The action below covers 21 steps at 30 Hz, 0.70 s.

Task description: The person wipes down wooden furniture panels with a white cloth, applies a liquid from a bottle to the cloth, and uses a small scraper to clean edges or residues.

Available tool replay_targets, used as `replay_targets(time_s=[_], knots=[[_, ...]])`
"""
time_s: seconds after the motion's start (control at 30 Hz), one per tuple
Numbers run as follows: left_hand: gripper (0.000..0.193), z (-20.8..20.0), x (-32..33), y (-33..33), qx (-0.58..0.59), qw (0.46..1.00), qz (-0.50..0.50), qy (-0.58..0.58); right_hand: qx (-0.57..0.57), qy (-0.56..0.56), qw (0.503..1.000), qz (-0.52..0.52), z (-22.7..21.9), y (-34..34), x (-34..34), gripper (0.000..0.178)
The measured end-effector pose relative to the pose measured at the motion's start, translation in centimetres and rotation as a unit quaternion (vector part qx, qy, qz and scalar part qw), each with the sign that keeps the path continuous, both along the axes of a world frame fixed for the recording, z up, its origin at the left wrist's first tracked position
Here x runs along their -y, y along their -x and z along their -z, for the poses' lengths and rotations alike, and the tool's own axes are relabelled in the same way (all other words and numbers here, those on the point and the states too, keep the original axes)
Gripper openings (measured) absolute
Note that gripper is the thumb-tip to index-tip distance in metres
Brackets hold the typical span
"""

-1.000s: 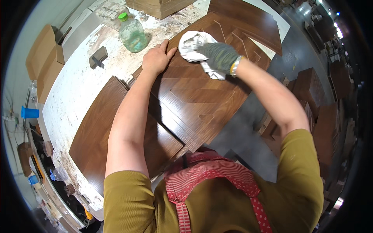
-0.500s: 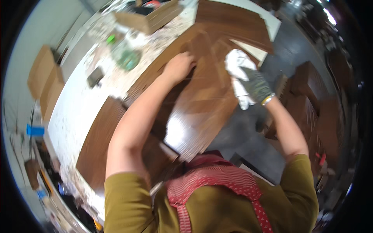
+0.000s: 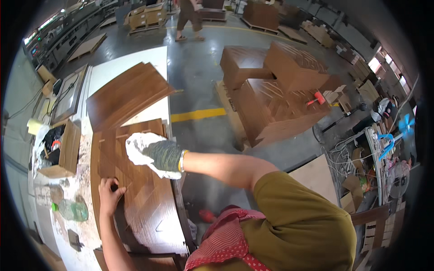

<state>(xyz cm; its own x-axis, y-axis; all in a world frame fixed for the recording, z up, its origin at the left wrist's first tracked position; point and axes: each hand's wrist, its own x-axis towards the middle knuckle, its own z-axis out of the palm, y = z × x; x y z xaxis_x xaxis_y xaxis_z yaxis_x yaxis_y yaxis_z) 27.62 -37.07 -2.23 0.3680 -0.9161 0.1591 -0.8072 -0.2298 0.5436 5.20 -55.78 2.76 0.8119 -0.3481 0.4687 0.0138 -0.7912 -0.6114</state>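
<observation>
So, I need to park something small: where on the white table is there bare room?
The widest bare patch is the far end of the white table, beyond the stacked brown boards. A small wedge also shows between those boards and the brown panel under the white cloth. The left side is crowded: open carton, green-capped bottle, dark block.

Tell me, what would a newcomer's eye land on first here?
Probably the white cloth in the gloved right grip, bright against the brown panel on the table, with the bare left grip at the panel's left side. Next might come the brown stacks across the floor to the right, with a red tool at their right side. The yellow stripe on the grey floor between table and stacks also stands out.
</observation>
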Motion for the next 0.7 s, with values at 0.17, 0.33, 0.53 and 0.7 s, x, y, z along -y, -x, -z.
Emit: replay_targets(time_s=[0.17,0.33,0.53,0.7], knots=[[0.012,-3.3,0.9,1.6,-0.309,0.950,-0.036,0.012,0.010,0.087,0.996,0.016,7.9,-0.8,2.8,0.029],[0.033,-5.5,1.8,4.8,-0.167,0.979,0.109,-0.036,-0.139,0.306,0.937,-0.095,2.4,2.2,4.6,0.036],[0.047,-0.5,2.7,3.1,0.180,0.980,-0.068,-0.042,-0.208,-0.024,0.977,0.043,3.7,-0.1,4.2,0.049],[0.055,0.0,2.9,7.0,0.287,0.957,0.025,-0.042,-0.243,0.060,0.968,-0.005,2.9,0.2,4.6,0.048]])
